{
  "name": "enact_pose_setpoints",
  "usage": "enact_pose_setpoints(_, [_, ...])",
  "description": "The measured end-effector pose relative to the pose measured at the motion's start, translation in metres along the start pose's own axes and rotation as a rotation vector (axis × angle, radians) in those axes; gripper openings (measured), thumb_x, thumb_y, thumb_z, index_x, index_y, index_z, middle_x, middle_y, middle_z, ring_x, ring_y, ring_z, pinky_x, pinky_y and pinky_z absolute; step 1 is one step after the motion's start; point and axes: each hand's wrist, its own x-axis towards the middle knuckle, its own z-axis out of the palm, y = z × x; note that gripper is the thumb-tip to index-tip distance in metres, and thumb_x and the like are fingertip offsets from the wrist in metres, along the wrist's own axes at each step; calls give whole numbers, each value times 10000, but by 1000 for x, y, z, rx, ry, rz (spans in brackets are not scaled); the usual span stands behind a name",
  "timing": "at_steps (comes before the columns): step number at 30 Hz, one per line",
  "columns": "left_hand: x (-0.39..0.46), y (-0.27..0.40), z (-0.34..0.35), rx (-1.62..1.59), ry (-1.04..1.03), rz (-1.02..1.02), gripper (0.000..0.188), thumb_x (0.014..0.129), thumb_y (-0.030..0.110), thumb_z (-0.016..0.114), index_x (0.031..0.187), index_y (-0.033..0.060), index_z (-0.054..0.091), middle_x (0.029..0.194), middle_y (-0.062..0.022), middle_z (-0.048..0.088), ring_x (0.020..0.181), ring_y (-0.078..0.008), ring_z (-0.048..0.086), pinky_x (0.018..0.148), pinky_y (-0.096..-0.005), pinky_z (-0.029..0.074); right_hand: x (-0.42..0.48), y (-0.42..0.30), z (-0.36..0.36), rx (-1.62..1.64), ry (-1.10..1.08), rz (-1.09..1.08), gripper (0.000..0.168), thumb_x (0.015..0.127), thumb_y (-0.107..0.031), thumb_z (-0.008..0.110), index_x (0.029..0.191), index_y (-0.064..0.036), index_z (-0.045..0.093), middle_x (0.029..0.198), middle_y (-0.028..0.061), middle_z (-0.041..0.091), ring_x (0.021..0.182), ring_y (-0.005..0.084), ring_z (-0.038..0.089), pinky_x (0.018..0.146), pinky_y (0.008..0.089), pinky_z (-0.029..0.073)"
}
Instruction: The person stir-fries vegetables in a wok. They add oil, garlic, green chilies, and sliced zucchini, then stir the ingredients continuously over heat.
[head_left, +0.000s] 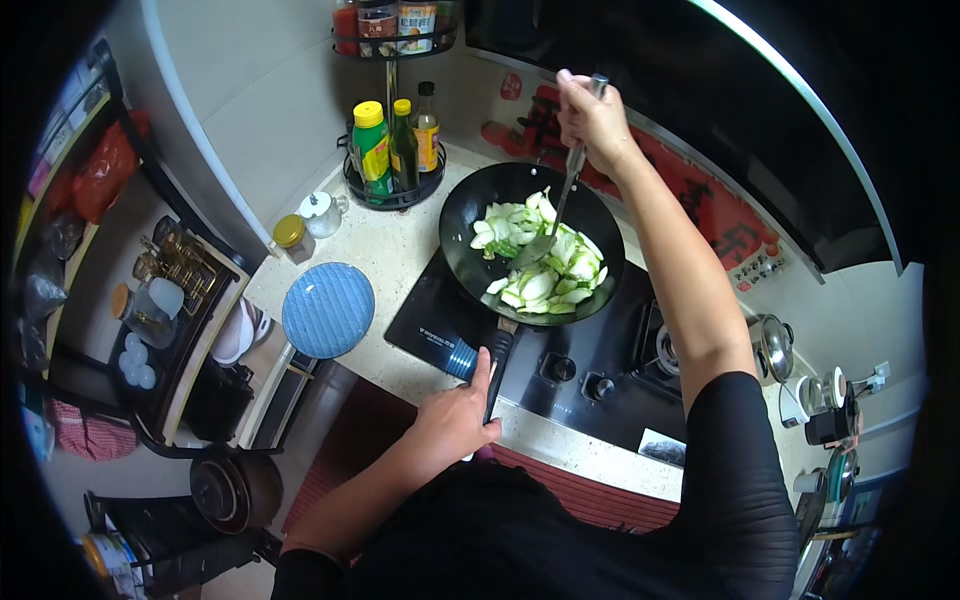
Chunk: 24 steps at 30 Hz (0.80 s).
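My right hand (596, 120) grips the upper handle of a metal spatula (574, 169) above the far side of a black wok (469, 266). The spatula's blade rests among sliced pale-green vegetables (540, 289), with a few darker green pieces at their left. The wok sits tilted on the left part of a black glass cooktop (525, 382). Below it, my left hand (454, 420) is around the end of the wok's black handle (501, 364), its index finger stretched along the handle. Its other fingers are partly hidden beneath the hand.
A round blue plate (328, 310) lies on the speckled counter (390, 277) at the left. Behind it stand a lidded glass jar (322, 215), a yellow-lidded jar (294, 238) and a rotating rack (390, 196) of bottles. Above is a dark range hood (675, 90); rightward, a gas burner (665, 345).
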Motion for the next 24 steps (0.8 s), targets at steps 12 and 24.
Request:
enact_pose_setpoints(12, [0, -1, 4, 26, 40, 19, 1001, 787, 343, 663, 1481, -83, 81, 838, -220, 675, 757, -342, 670, 735, -433, 530, -4, 0, 5, -114, -75, -61, 355, 967, -315, 574, 709, -77, 519, 517, -25, 414, 395, 85, 337, 393, 253, 300])
enact_pose_setpoints(24, [2, 2, 0, 31, -2, -9, 1019, 794, 351, 656, 1490, -66, 40, 900, -223, 677, 794, -348, 672, 742, -438, 531, -4, 13, 7, -25, 3, -71, 338, 958, -304, 589, 718, -74, 529, 530, -25, 405, 403, 83, 347, 384, 252, 300])
